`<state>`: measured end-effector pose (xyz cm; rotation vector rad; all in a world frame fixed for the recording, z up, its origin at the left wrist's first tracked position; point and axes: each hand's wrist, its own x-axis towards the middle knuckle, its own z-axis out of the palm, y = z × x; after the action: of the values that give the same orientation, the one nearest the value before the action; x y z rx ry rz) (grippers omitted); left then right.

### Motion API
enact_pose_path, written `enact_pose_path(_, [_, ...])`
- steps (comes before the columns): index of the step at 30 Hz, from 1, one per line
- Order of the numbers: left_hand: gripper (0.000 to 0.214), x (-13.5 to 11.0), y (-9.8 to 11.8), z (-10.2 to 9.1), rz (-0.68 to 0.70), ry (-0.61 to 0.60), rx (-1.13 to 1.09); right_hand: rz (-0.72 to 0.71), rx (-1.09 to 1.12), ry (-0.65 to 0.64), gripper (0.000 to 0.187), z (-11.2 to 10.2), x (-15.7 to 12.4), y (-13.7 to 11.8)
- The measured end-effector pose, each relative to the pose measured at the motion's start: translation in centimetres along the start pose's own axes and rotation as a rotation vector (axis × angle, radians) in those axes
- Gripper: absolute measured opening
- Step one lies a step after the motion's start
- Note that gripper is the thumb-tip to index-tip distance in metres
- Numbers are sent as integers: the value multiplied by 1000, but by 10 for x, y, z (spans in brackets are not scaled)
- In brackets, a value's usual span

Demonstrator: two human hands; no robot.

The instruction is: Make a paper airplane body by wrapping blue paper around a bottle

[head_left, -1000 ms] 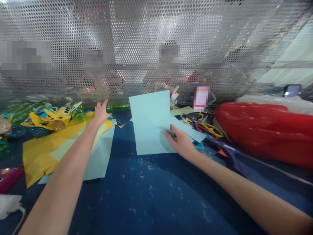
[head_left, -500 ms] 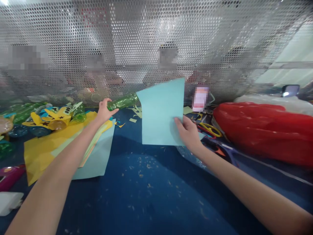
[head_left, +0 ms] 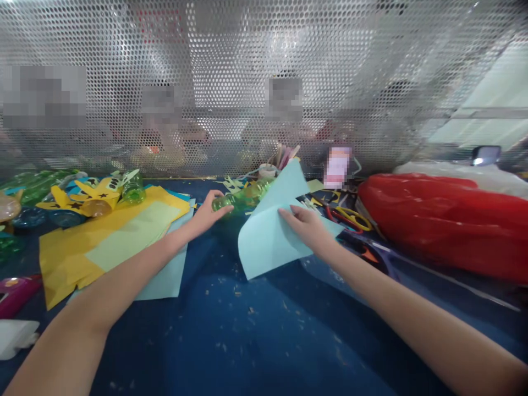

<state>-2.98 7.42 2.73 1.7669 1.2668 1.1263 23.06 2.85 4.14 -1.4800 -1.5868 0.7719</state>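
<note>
My left hand [head_left: 212,210] is closed around one end of a green plastic bottle [head_left: 243,196], which lies roughly sideways just above the blue table [head_left: 231,341]. The bottle's far end reaches behind a light blue sheet of paper [head_left: 268,236]. That sheet is pinched between the thumb and fingers of my right hand [head_left: 303,224]. It is bent and tilted, with its lower left corner hanging toward the table. Left of the bottle, a pale green sheet [head_left: 134,231] lies on yellow paper [head_left: 70,253], with more light blue paper underneath.
Yellow cut-out shapes [head_left: 93,198] and green bottles [head_left: 45,187] crowd the left back. Yellow-handled scissors [head_left: 352,217] and a red plastic bag [head_left: 445,220] are on the right. A perforated metal panel [head_left: 231,71] stands behind. A pink object [head_left: 16,294] sits at the left edge.
My left hand has moved right and down with the bottle, toward the sheet. The light blue paper has gone from upright and nearly flat to tilted and bent, lower in my right hand.
</note>
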Motion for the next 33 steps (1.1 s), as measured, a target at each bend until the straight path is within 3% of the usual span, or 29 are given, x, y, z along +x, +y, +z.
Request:
enact_pose_path(3, [39, -9, -5, 13, -161, -53, -309, -17, -155, 48, 39, 4, -2, 3])
enact_pose_path(5, [37, -12, -7, 17, -194, -66, -440, -15, -223, 76, 41, 5, -1, 4])
enact_pose_path(14, [51, -14, -14, 12, -64, -166, -602, -14, -258, 39, 39, 3, 0, 4])
enact_pose_path(20, [55, -11, -19, 15, -94, -129, -492, -42, -316, 51, 41, 3, 1, 4])
enact_pose_path(26, [68, -10, -8, 14, -164, -216, -662, -43, -353, 44, 52, 4, 2, 9])
enact_pose_path(33, [61, -15, -7, 10, -122, -114, -360, -45, -387, 29, 51, 3, 5, 13])
